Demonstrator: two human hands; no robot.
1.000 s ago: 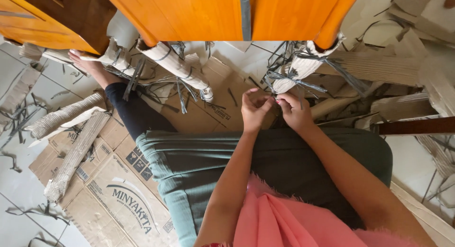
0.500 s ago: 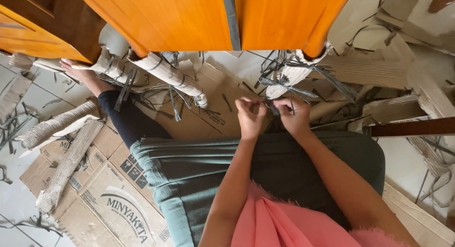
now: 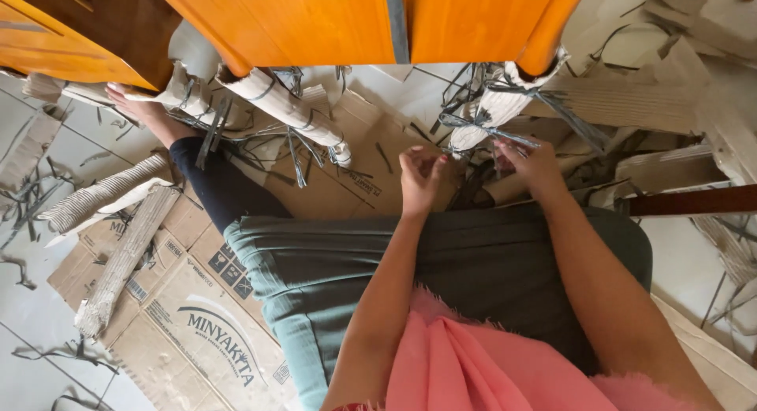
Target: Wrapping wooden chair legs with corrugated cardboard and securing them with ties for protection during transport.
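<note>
I sit on the floor with my legs stretched under an orange wooden piece of furniture (image 3: 315, 17). One of its legs, wrapped in corrugated cardboard (image 3: 493, 107), is bound with a grey plastic strap (image 3: 481, 130). My right hand (image 3: 536, 167) pinches the strap beside that wrapped leg. My left hand (image 3: 422, 178) hovers a little to the left with curled fingers; whether it holds anything is hidden. A green skirt and a pink cloth cover my lap.
Another cardboard-wrapped leg (image 3: 284, 107) stands to the left, near my bare foot (image 3: 134, 104). Flattened cardboard boxes (image 3: 181, 301), corrugated rolls (image 3: 102, 194) and several cut grey straps litter the tiled floor. A dark wooden bar (image 3: 694, 200) lies at the right.
My hands, held close together before, have moved apart. The right hand has gone right along the strap, and the view has shifted slightly.
</note>
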